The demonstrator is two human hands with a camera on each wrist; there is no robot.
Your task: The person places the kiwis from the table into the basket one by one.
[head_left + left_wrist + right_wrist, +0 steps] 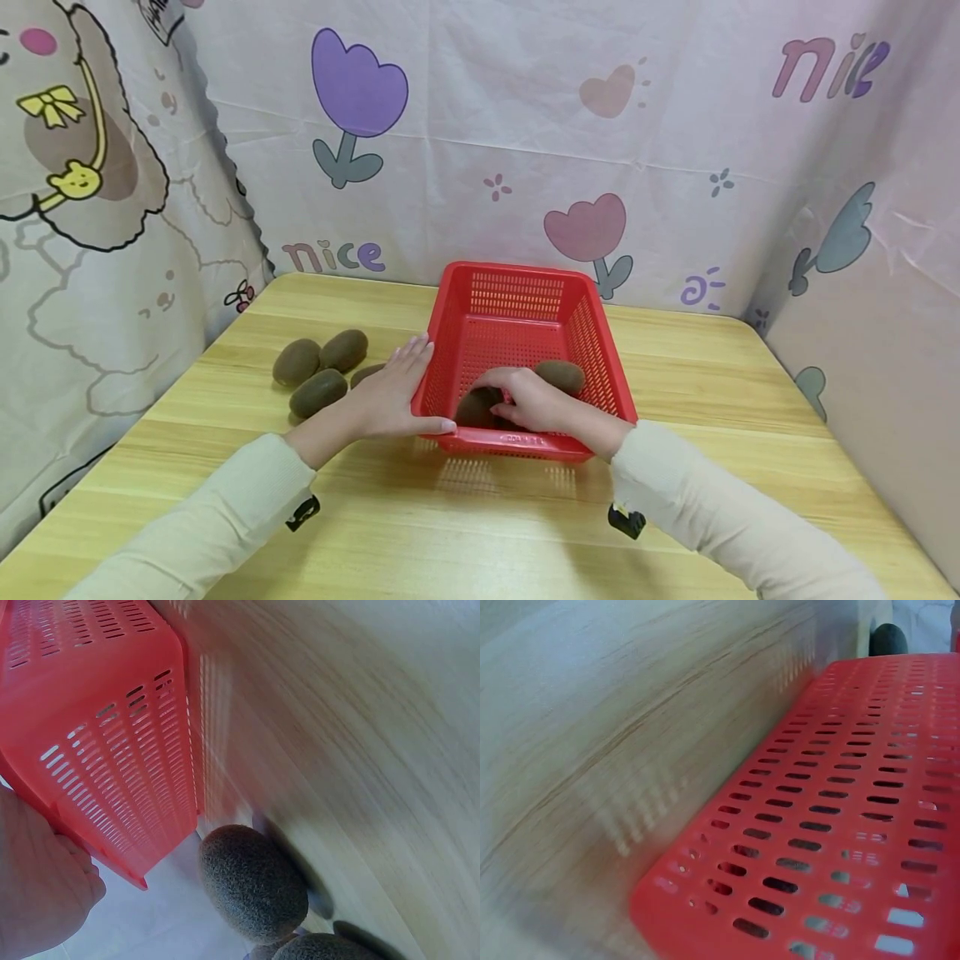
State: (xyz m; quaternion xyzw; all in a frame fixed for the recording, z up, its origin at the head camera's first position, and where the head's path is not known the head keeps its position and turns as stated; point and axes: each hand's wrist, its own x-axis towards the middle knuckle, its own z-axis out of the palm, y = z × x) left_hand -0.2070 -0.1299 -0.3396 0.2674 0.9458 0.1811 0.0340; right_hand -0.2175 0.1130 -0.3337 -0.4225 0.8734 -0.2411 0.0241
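Observation:
My right hand (536,402) reaches over the front rim into a red plastic basket (517,333) and grips a brown kiwi (474,408) at its front left corner, thumb and fingers around it. Behind that hand, a second kiwi (561,377) lies in the basket by the right wall. With fingers straight, my left hand (390,393) rests on the basket's left rim, its thumb along the front corner. One kiwi (253,883), seen in the left wrist view, sits beside the basket, partly hidden behind my left hand in the head view.
Left of the basket, more kiwis (318,393) are grouped on the wooden table (712,500). Printed cloth (480,167) hangs behind the table and along both sides. The right wrist view shows mostly the basket's slotted wall (802,825).

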